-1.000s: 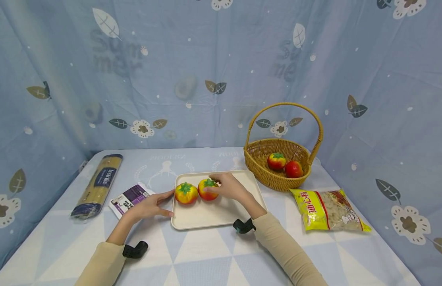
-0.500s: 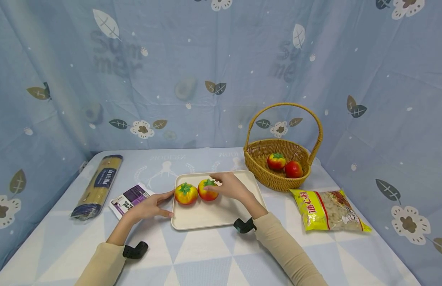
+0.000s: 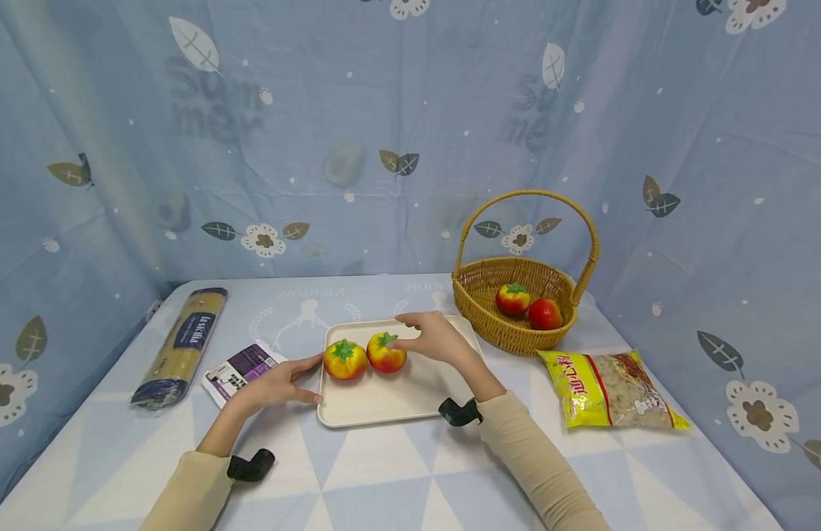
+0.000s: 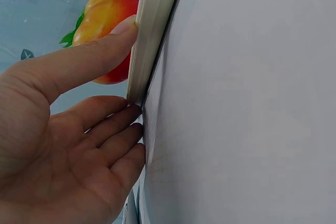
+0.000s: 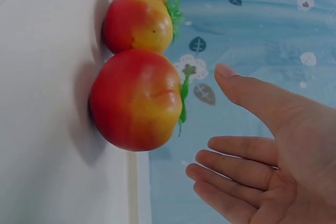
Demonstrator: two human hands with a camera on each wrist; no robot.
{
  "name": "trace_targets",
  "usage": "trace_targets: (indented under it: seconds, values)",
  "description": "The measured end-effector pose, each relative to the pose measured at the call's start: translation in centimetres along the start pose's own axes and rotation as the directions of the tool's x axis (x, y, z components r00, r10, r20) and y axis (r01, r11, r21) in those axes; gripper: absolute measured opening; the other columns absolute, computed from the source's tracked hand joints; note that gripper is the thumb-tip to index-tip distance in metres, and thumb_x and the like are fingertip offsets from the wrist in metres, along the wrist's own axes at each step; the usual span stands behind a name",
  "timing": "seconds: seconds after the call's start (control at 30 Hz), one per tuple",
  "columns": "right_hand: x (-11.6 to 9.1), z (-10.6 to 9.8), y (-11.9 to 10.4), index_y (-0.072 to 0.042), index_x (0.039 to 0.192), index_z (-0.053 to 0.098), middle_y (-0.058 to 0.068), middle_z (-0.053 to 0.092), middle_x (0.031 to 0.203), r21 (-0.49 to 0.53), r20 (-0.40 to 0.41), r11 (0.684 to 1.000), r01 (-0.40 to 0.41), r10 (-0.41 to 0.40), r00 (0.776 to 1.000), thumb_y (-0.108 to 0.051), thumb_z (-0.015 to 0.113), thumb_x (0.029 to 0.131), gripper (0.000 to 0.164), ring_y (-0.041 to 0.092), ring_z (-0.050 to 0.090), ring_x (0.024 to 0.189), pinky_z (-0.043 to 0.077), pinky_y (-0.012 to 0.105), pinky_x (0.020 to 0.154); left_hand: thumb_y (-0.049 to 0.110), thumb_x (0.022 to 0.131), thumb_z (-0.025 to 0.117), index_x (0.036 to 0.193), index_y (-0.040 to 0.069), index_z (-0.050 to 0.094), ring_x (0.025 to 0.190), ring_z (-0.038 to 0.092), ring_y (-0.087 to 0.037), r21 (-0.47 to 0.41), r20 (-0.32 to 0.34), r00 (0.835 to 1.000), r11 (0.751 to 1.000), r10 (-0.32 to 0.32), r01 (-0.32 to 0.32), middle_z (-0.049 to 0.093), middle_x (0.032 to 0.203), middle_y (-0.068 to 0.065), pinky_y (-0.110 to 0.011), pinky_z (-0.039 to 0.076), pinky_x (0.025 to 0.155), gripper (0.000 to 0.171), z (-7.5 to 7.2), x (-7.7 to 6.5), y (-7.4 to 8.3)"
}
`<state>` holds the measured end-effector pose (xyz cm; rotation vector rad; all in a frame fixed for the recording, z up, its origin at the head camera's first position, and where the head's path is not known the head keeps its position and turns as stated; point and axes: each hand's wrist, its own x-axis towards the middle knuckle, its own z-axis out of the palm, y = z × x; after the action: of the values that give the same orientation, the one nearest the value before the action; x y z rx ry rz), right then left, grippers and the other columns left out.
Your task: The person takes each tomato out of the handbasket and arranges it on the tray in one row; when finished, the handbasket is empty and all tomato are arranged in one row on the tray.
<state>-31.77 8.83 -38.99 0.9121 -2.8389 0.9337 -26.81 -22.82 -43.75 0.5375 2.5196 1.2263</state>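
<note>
- Left hand: fingers loosely straight, thumb spread apart, touching the rim of a cream rectangular tray.
- Right hand: wide-spread, holding nothing, near a round red-and-yellow tomato with green leaves.
- That tomato and its lookalike sit side by side on the tray.

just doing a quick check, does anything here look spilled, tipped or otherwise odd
Nothing looks spilled or tipped. One mild oddity: the red fruit in the basket shows no green top, whereas its neighbour and the pair on the tray show theirs; it may just be turned away.
</note>
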Motion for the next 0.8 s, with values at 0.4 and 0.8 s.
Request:
trace_targets:
  seconds: [0.4, 0.8]
  values:
    - [-0.3, -1.4, 0.1, -0.009, 0.133, 0.059, 0.011, 0.061, 0.130, -0.014, -0.069, 1.000, -0.025, 0.024, 0.997, -0.040, 0.075, 0.082, 0.062, 0.033, 0.058, 0.117, 0.050, 0.044, 0.096, 0.025, 0.078, 0.080, 0.148, -0.003, 0.028, 0.140, 0.020, -0.045, 0.003, -0.008, 1.000, 1.000, -0.008, 0.008, 0.026, 0.151, -0.027, -0.059, 0.019, 0.112, 0.092, -0.1, 0.1, -0.5]
    - [-1.1, -3.1, 0.0, -0.004, 0.133, 0.057, 0.013, 0.060, 0.131, -0.012, -0.112, 1.000, -0.010, 0.008, 0.994, -0.036, 0.075, 0.084, 0.061, 0.031, 0.058, 0.117, 0.048, 0.043, 0.097, 0.023, 0.079, 0.080, 0.148, -0.004, 0.030, 0.139, 0.021, -0.046, 0.009, -0.008, 1.000, 1.000, 0.004, -0.004, 0.027, 0.151, -0.027, -0.059, 0.021, 0.111, 0.089, 0.0, -0.1, -0.1]
